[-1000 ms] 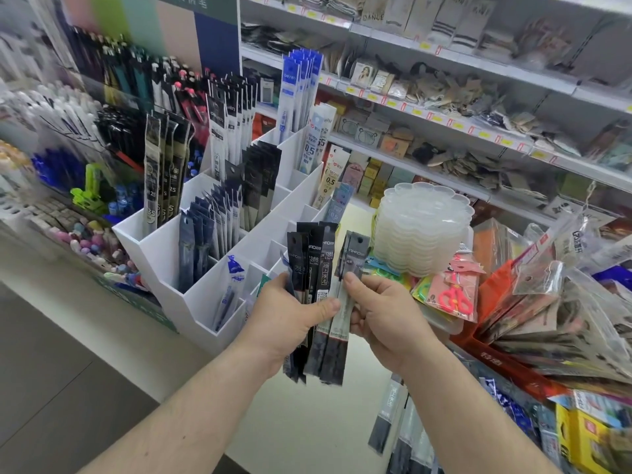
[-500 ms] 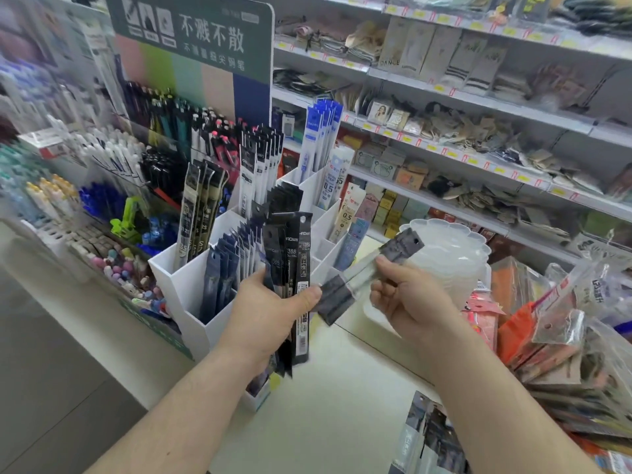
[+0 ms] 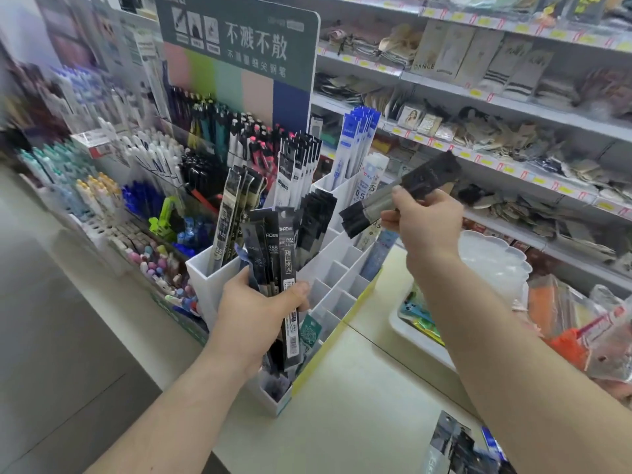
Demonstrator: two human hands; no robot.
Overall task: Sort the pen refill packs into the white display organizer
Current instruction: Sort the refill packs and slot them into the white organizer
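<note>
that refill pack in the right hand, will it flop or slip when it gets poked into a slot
The refill pack, pinched mid-length by the right hand, juts out straight both ways, so probably fairly stiff. It looks thin and flat, likely light. Its glossy sleeve may slide.

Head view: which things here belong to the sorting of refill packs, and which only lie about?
Job:
- single pack, pinched in right hand
- bundle of packs, gripped by left hand
- white organizer, some slots already filled

Lying about:
- pen display behind the organizer
- clear trays
- shelves of packaged goods
- packs on the counter
</note>
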